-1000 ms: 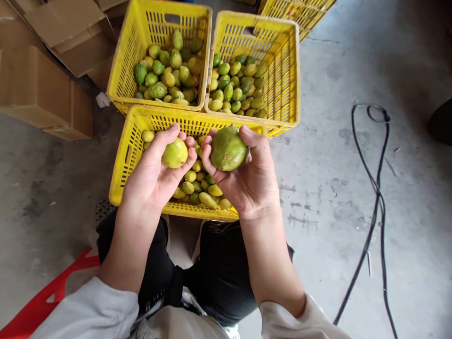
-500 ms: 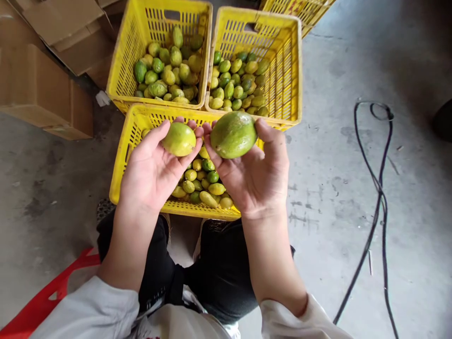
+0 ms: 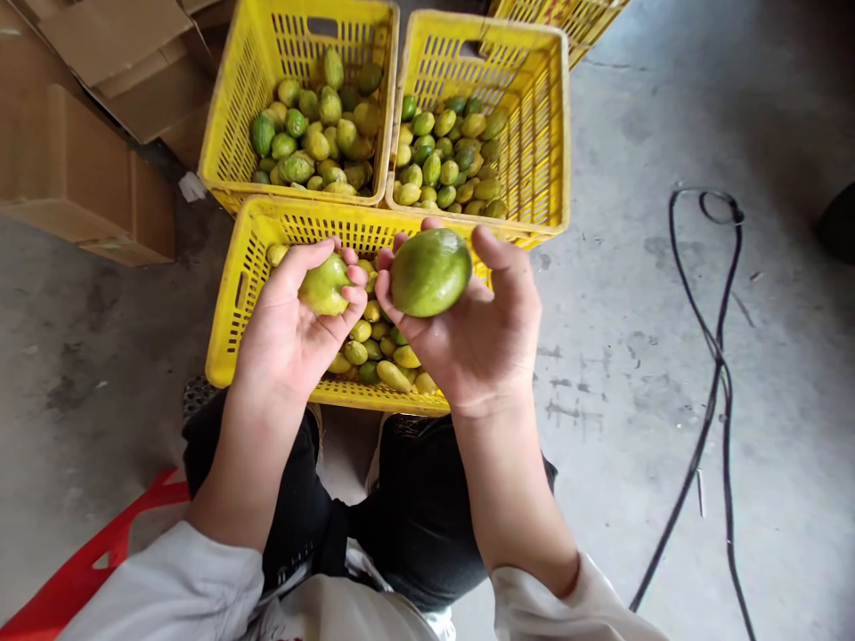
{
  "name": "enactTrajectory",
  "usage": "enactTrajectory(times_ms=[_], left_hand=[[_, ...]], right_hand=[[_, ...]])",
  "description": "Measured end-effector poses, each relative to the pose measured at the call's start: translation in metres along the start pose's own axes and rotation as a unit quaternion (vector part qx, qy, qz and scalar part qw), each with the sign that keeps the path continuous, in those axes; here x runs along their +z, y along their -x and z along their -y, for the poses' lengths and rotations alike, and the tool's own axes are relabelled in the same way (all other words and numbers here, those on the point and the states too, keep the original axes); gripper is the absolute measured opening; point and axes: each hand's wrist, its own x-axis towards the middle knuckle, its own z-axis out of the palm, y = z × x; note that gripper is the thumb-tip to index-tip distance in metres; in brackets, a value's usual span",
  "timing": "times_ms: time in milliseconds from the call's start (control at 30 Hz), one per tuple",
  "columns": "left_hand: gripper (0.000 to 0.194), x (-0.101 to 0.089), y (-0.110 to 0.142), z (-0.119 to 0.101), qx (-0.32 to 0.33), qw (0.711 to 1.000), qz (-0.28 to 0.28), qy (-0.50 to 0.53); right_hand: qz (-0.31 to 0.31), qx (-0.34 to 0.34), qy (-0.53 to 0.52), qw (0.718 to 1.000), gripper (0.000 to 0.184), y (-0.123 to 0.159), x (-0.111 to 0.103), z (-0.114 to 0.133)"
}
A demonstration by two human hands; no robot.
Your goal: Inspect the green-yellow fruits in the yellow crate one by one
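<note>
My left hand (image 3: 294,312) holds a yellow-green lemon (image 3: 325,287), its thumb on one side and its fingers curled around the other. In my right hand (image 3: 477,320) lies a larger, glossy green lemon (image 3: 431,272), resting on the fingers with the thumb raised close to its right side. Both hands are palm up above the front yellow crate (image 3: 223,343), which contains many small yellow and green lemons (image 3: 394,376). My hands and wrists hide part of that crate's contents.
Behind it stand a left yellow crate (image 3: 223,133) and a right yellow crate (image 3: 544,133), both partly filled with lemons. Cardboard boxes (image 3: 100,169) are at the left. A black cable (image 3: 712,418) loops over the floor at right; a red plastic stool (image 3: 100,552) shows at lower left.
Both lemons have turned in my hands, and the green one shows a different face. My left fingers have curled further around the smaller lemon, and the hands have moved slightly apart.
</note>
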Motion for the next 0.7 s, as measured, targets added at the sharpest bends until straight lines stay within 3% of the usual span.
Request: enactTrajectory(times_ms=[167, 333, 433, 700], left_hand=[[0.025, -0.001, 0.004, -0.002, 0.028, 0.998, -0.024, 0.057], [0.019, -0.001, 0.004, 0.000, 0.062, 0.997, -0.016, 0.046], [0.016, 0.000, 0.003, 0.003, 0.035, 0.999, -0.005, 0.014], [0.008, -0.007, 0.000, 0.005, -0.006, 0.999, 0.016, -0.030]], right_hand=[[0.026, -0.003, 0.008, 1.000, 0.015, -0.003, -0.008, -0.001], [-0.028, -0.036, 0.036, 0.998, 0.007, 0.000, 0.002, 0.000], [-0.054, -0.023, 0.027, 0.998, 0.016, 0.000, 0.004, 0.000], [0.035, 0.004, -0.006, 0.999, 0.021, -0.004, -0.005, 0.000]])
